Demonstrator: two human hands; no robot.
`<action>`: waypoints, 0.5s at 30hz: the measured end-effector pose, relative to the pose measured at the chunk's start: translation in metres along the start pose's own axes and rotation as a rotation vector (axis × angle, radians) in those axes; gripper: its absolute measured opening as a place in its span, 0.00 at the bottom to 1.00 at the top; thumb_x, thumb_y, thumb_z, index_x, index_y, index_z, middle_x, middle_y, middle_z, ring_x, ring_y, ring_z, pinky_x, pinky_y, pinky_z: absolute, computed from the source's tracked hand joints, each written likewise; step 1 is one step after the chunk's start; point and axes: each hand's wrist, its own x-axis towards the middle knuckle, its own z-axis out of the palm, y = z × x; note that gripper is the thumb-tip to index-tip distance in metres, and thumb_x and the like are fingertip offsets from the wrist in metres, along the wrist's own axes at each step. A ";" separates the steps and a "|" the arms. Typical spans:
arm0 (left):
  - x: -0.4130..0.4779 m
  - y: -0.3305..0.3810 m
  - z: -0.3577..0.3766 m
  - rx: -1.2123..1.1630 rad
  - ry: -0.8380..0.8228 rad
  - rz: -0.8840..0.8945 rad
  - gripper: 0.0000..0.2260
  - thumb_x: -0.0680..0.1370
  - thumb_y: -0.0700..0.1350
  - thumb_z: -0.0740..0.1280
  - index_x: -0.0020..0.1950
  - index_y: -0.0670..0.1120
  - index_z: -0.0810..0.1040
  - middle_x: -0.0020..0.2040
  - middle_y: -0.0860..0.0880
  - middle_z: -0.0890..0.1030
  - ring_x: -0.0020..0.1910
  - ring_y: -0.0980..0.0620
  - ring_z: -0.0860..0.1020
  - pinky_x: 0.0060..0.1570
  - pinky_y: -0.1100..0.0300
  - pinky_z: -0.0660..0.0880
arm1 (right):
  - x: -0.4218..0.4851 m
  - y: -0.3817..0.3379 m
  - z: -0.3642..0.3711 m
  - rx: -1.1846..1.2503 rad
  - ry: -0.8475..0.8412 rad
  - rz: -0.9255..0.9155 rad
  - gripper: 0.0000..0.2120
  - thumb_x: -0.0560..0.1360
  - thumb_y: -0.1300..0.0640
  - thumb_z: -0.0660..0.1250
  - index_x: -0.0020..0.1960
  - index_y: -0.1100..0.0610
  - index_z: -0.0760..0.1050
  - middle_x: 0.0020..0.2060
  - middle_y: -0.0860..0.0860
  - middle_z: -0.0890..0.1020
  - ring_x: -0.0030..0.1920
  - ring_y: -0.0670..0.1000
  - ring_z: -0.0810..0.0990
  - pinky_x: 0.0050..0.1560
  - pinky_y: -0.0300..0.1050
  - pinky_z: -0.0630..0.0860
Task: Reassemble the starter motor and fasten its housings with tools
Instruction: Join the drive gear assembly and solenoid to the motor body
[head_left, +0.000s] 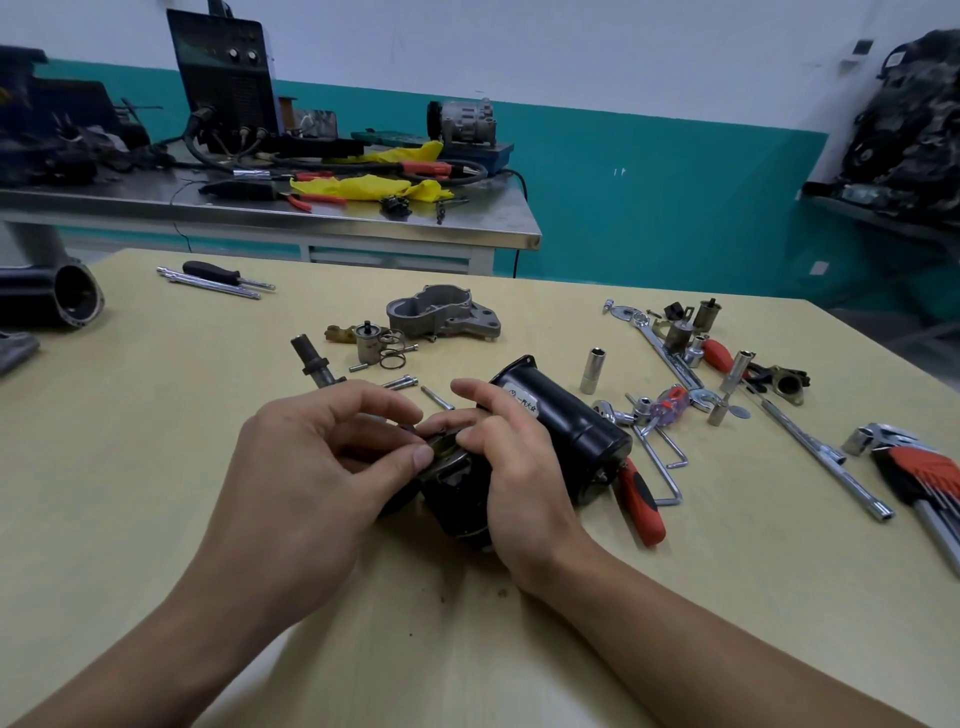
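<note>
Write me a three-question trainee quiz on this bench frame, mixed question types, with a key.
1. True or false: the silver housing is fitted on the motor.
2. The lone socket beside the motor is: A upright, B lying flat, C inside the housing?
3. Short answer: which hand lies over the motor?
Key: 1 false; 2 A; 3 right hand.

I am watching the left hand (322, 457) and right hand (511, 467), both working bare; bare forearms (171, 639) are running in from the frame's lower corners, nails showing short and plain.
</note>
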 end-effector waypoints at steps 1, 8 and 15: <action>0.000 0.000 0.000 0.012 0.004 0.005 0.16 0.69 0.37 0.79 0.43 0.59 0.83 0.34 0.56 0.86 0.33 0.58 0.84 0.34 0.70 0.77 | 0.000 0.000 0.000 0.003 -0.004 -0.002 0.26 0.68 0.52 0.61 0.66 0.49 0.73 0.48 0.50 0.85 0.54 0.51 0.83 0.54 0.53 0.83; 0.000 0.000 0.000 0.030 0.034 0.007 0.15 0.68 0.39 0.80 0.43 0.59 0.83 0.33 0.56 0.85 0.32 0.59 0.83 0.32 0.70 0.77 | -0.001 -0.003 0.001 0.012 0.009 0.008 0.27 0.67 0.52 0.61 0.66 0.50 0.73 0.49 0.50 0.85 0.56 0.53 0.82 0.58 0.61 0.81; 0.000 -0.001 0.001 -0.001 -0.011 0.006 0.15 0.70 0.32 0.77 0.39 0.53 0.85 0.36 0.55 0.86 0.36 0.58 0.85 0.38 0.71 0.79 | -0.002 -0.006 0.003 0.012 0.016 0.000 0.28 0.68 0.52 0.61 0.69 0.52 0.72 0.43 0.42 0.85 0.54 0.52 0.82 0.58 0.62 0.81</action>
